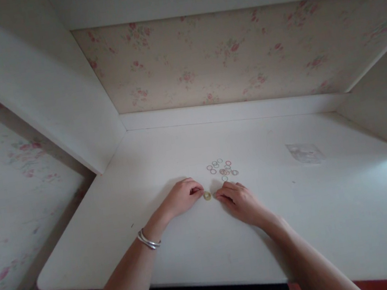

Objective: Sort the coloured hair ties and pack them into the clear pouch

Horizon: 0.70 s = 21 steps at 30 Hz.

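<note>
My left hand [185,196] rests on the white desk with its fingers curled and pinched, the tips at the left edge of a yellowish ring [207,196]. The ring lies flat between my two hands. On its other side, my right hand [240,201] has thumb and fingers pressed together. A small pale edge shows at those fingertips, too little to make out. Just beyond my hands lies a loose cluster of thin rings [224,179] in pale, reddish and brownish tones, some overlapping. A silver bangle is around my left wrist.
To the right on the desk [166,153] lies a clear plastic bag [305,153]. White side panels stand left and right, with a floral-papered wall [203,62] behind. A white panel overhangs the back. The desk's front edge runs below my forearms.
</note>
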Motion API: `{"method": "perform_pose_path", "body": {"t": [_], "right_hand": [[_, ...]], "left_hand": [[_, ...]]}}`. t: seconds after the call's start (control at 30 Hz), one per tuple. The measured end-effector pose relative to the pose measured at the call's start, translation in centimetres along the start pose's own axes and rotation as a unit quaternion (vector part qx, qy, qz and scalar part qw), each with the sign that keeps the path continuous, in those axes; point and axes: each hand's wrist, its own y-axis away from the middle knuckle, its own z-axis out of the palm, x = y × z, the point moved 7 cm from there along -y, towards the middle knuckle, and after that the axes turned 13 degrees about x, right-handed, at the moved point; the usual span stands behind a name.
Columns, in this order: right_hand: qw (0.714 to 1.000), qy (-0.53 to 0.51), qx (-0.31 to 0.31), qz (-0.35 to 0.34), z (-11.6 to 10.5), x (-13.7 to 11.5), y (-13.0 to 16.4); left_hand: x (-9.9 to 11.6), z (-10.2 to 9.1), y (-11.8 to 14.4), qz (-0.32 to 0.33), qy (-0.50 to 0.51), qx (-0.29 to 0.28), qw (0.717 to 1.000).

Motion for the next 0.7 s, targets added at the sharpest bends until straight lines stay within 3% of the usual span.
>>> {"method": "perform_pose_path", "body": {"t": [0.23,0.4,0.53,0.7], "right_hand": [[1.000,-0.021,0.020,0.004,-0.5,-0.2,-0.1],[0.985,-0.057,0.144,0.076,-3.1,1.2,0.0],[0.968,-0.038,0.216,0.122,-4.4,2.5,0.3],[0.969,-0.013,0.210,0.129,-3.9,3.1,0.3]], "left_hand": [[0.2,-0.2,0.0,-0.004,0.005,0.001,1.000],[-0.2,-0.5,-0.5,-0.024,0.022,0.016,0.999],[0.0,-0.4,-2.1,-0.021,-0.003,0.030,0.999],[0.6,1.0,-5.3,0.016,-0.070,0.017,0.997]]}}
